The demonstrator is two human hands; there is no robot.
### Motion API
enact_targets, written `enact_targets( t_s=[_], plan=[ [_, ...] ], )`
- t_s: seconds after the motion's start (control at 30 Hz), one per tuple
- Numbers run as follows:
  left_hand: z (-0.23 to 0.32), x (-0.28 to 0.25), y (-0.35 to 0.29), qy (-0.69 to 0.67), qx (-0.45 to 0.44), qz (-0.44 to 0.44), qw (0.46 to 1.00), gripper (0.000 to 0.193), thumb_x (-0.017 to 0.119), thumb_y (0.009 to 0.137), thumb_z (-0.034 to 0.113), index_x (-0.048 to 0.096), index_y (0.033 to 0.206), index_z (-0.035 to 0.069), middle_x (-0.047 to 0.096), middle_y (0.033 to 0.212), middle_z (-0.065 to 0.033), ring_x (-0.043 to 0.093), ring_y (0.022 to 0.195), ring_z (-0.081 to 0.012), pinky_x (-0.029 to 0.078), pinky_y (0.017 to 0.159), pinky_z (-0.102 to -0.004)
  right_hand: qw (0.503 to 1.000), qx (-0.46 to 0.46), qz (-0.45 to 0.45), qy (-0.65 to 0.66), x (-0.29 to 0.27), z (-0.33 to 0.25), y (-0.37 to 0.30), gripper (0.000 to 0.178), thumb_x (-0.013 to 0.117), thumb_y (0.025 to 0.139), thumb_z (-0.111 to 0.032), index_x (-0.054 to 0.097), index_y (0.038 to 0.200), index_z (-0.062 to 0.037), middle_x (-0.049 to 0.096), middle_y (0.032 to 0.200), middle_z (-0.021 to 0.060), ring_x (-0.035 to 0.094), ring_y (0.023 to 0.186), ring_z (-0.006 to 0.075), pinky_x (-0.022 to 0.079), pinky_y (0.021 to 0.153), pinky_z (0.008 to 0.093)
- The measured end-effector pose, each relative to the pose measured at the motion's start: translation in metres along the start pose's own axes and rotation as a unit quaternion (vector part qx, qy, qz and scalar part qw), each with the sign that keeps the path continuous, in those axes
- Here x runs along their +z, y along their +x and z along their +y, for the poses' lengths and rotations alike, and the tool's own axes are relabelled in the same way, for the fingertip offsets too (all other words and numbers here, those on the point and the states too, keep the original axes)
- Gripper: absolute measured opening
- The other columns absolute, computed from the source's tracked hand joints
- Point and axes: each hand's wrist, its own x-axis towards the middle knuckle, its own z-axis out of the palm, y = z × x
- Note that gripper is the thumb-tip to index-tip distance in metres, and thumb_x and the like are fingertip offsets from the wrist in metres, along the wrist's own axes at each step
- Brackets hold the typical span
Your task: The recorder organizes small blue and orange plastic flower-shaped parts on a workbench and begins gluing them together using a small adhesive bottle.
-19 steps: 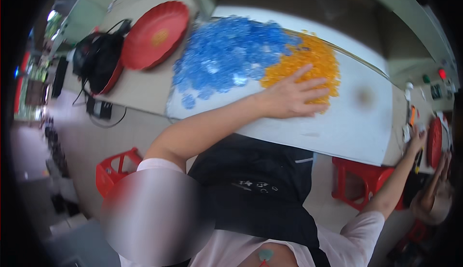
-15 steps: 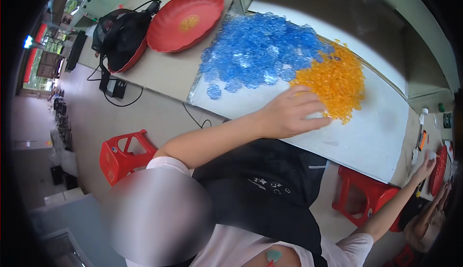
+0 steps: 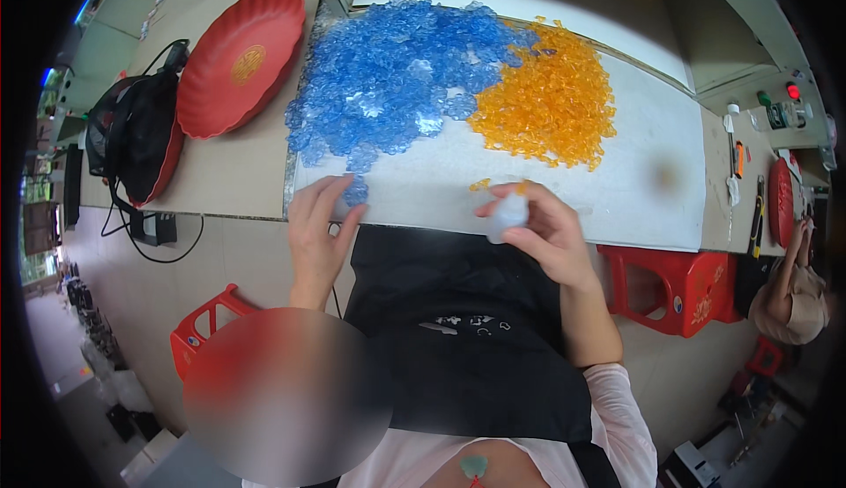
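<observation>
Right fingers (image 3: 529, 239) clamp a whitish bottle (image 3: 509, 216), left fingers (image 3: 349, 224) spread (white print (image 3: 453, 320) marks the apron (image 3: 480, 373)).

The blue pieces (image 3: 379, 74) look like clear, glossy plastic, catching bright glints; the orange pieces (image 3: 551, 104) are likewise see-through and shiny. The small bottle (image 3: 509, 215) appears to be smooth, cloudy plastic. Beneath, the tabletop (image 3: 617, 201) shows a smooth white surface with low sheen. The scalloped tray (image 3: 220, 96) looks like satin-finished red plastic. The 2 nearest stools (image 3: 705, 283) are smooth, shiny plastic. The apron (image 3: 458, 285) is matt black cloth, the shirt (image 3: 621, 404) pale, creased cloth.
</observation>
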Motion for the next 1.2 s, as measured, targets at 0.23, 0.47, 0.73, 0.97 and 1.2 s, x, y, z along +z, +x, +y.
enact_targets(
  t_s=[0.23,0.47,0.73,0.97,1.2],
  plan=[
    [0.071,0.042,0.018,-0.129,0.075,-0.070,0.986,0.043,0.073,0.065,0.014,0.059,0.106,0.007,0.058,0.098,-0.0077,0.053,0.091,-0.0227,0.035,0.083,-0.0335,0.986,-0.034,0.149,-0.070,-0.017,0.008,0.023,0.037,0.057,0.083,-0.001,0.046,0.119,0.0011,0.054,0.111,0.0071,0.052,0.103,0.0134,0.038,0.090,0.0262],
    [0.083,0.055,0.024,-0.113,0.033,-0.097,0.988,0.053,0.073,0.064,0.019,0.056,0.113,0.007,0.053,0.098,-0.0055,0.048,0.093,-0.0236,0.032,0.081,-0.0352,0.970,-0.048,0.223,-0.087,-0.018,-0.002,-0.023,0.043,0.054,0.082,0.003,0.042,0.123,0.0031,0.053,0.100,0.0098,0.058,0.091,0.0201,0.050,0.072,0.0276],
    [0.080,0.049,0.032,-0.129,0.049,-0.164,0.977,0.054,0.074,0.062,0.020,0.056,0.111,0.007,0.050,0.102,-0.0073,0.046,0.097,-0.0246,0.032,0.082,-0.0357,0.947,-0.110,0.302,0.028,-0.020,0.009,-0.041,0.032,0.064,0.074,-0.001,0.046,0.101,-0.0010,0.052,0.097,0.0131,0.056,0.074,0.0172,0.047,0.065,0.0261],
    [0.081,0.055,0.032,-0.091,0.025,-0.123,0.988,0.052,0.073,0.063,0.017,0.055,0.110,0.007,0.051,0.101,-0.0076,0.047,0.097,-0.0249,0.032,0.082,-0.0363,0.916,-0.126,0.319,0.206,-0.025,0.010,-0.036,0.032,0.065,0.073,-0.003,0.048,0.100,-0.0018,0.051,0.097,0.0124,0.051,0.080,0.0153,0.043,0.065,0.0245],
    [0.075,0.054,0.039,-0.169,0.115,-0.172,0.964,0.049,0.074,0.062,0.020,0.056,0.106,0.009,0.051,0.102,-0.0076,0.048,0.097,-0.0242,0.030,0.082,-0.0356,0.923,-0.110,0.350,0.116,-0.018,0.012,-0.038,0.034,0.065,0.071,0.002,0.049,0.101,-0.0008,0.052,0.099,0.0126,0.053,0.086,0.0170,0.045,0.068,0.0261]
  ],
)
